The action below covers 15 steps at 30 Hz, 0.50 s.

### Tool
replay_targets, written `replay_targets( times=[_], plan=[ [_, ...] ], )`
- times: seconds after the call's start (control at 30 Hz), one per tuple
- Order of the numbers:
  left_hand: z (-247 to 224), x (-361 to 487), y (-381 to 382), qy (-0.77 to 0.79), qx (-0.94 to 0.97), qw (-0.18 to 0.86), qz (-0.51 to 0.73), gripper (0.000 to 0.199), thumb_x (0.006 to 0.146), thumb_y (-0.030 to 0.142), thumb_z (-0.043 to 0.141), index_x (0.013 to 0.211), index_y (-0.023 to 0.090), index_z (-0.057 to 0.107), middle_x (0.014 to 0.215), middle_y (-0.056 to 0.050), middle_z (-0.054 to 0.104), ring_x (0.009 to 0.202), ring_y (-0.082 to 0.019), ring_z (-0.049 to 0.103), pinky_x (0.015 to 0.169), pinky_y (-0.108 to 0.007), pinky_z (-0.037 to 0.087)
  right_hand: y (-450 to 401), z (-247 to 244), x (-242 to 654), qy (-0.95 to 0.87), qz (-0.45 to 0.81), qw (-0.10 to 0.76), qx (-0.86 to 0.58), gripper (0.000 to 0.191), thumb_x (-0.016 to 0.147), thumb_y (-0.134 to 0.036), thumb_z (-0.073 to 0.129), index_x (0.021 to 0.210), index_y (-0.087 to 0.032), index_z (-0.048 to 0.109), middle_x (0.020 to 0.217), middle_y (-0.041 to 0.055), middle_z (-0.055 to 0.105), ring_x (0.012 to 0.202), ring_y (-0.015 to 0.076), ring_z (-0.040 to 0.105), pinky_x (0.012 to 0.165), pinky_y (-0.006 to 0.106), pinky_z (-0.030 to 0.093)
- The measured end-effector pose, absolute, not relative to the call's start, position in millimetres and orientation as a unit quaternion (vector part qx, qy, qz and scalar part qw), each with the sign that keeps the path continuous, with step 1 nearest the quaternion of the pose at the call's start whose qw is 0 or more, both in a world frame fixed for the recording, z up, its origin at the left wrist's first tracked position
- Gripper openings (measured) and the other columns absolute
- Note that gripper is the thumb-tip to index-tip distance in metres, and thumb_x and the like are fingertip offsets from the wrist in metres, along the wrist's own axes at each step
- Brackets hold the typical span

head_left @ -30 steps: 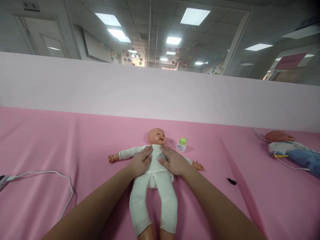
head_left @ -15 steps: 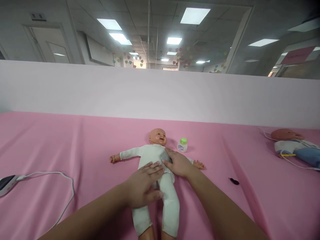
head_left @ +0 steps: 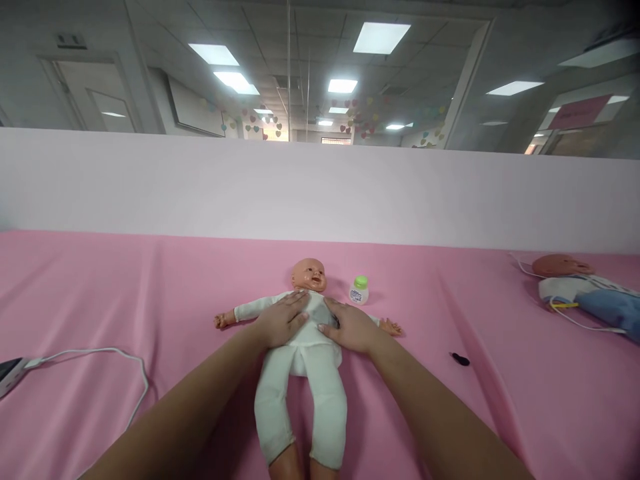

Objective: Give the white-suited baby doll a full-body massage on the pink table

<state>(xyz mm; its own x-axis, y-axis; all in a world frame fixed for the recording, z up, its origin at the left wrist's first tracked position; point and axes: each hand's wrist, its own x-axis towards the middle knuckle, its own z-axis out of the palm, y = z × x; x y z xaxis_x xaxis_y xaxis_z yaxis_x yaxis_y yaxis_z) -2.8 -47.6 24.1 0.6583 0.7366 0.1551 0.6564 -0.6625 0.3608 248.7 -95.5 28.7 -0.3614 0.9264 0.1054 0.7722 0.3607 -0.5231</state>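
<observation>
A baby doll (head_left: pixel 300 363) with a white cloth body lies on its back, head away from me and arms spread. My left hand (head_left: pixel 283 320) rests flat on the left side of its chest, fingers stretched toward the shoulder. On the other side of the chest lies my right hand (head_left: pixel 353 325), also open, with its thumb pointing inward across the cloth. Both hands touch the doll without gripping it. Just beyond my right hand, by the doll's head, stands a small clear bottle (head_left: pixel 359 291) with a green lid.
A pink sheet (head_left: pixel 190 280) covers the surface, with a white wall (head_left: pixel 200 187) behind. A second doll (head_left: pixel 595 293) in blue and white lies far right. There is a small black object (head_left: pixel 460 359) at right, and a power strip (head_left: pixel 13 375) with white cable at left.
My left hand has slid up from the doll's lower belly to its upper chest. The right hand stays on the chest. The view has shifted slightly.
</observation>
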Motion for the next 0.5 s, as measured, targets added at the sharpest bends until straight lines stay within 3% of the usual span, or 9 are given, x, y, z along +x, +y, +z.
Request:
replay_targets(
  times=[0.13,0.33,0.5],
  plan=[
    [6.3,-21.0,-38.9,0.436,0.871,0.136,0.181,0.073,0.107,0.06,0.027,0.164,0.015,0.038,0.17,-0.012,0.033,0.159,-0.027,0.026,0.13,-0.046,0.021,-96.4,30.3,249.7,-0.8,0.208,0.198,-0.527,0.079,0.094,-0.055,0.062,0.163,-0.025,0.038,0.165,0.0108,0.045,0.148,0.036,0.047,0.117,0.05,0.04],
    [2.8,-27.3,-39.3,0.474,0.848,0.146,0.189,0.074,0.107,0.058,0.023,0.163,0.011,0.038,0.169,-0.013,0.034,0.158,-0.027,0.029,0.13,-0.045,0.022,-111.9,40.5,232.4,-0.828,0.138,0.229,-0.494,0.072,0.096,-0.044,0.06,0.157,-0.01,0.047,0.163,0.0167,0.045,0.152,0.0325,0.042,0.127,0.046,0.031],
    [2.8,-25.5,-38.0,0.467,0.851,0.144,0.194,0.075,0.106,0.055,0.024,0.161,0.005,0.039,0.168,-0.016,0.036,0.158,-0.027,0.03,0.13,-0.044,0.022,-145.3,55.0,202.0,-0.904,0.215,0.226,-0.292,0.047,0.103,-0.04,0.053,0.146,-0.024,0.062,0.15,0.0053,0.063,0.143,0.0218,0.055,0.129,0.04,0.026]
  ],
)
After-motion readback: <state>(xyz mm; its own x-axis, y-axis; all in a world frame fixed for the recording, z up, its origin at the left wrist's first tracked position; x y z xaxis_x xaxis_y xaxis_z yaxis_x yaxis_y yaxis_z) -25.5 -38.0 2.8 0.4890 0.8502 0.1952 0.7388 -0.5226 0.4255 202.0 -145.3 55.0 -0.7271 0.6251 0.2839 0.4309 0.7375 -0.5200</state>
